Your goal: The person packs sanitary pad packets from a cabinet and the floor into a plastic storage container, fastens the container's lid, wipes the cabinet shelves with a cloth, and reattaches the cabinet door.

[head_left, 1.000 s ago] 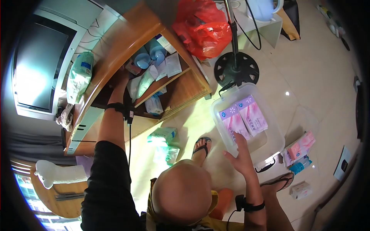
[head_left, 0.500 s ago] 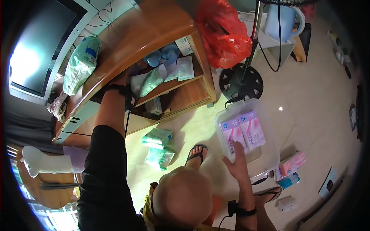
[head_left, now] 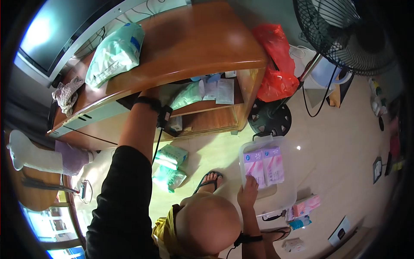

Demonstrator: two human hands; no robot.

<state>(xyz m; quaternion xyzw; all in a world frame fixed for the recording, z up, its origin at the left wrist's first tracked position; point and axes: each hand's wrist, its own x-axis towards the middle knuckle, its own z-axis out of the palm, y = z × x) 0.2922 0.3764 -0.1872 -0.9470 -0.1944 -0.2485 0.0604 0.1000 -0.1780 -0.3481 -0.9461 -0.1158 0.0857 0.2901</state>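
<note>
While the left hand [head_left: 151, 92] extends into the cabinet [head_left: 198, 39] (grips unclear), the right hand [head_left: 248, 192] overlaps a packet [head_left: 254, 165].

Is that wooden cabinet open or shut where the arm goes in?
Open: the left hand is inside the cabinet, largely hidden, and packets are visible within.

Beside the right hand [head_left: 248, 191], a pink carton [head_left: 254, 167] with a purple band; beyond it, a red plastic bag [head_left: 278, 64]; around the left hand [head_left: 150, 93], a brown cabinet [head_left: 198, 34].
</note>
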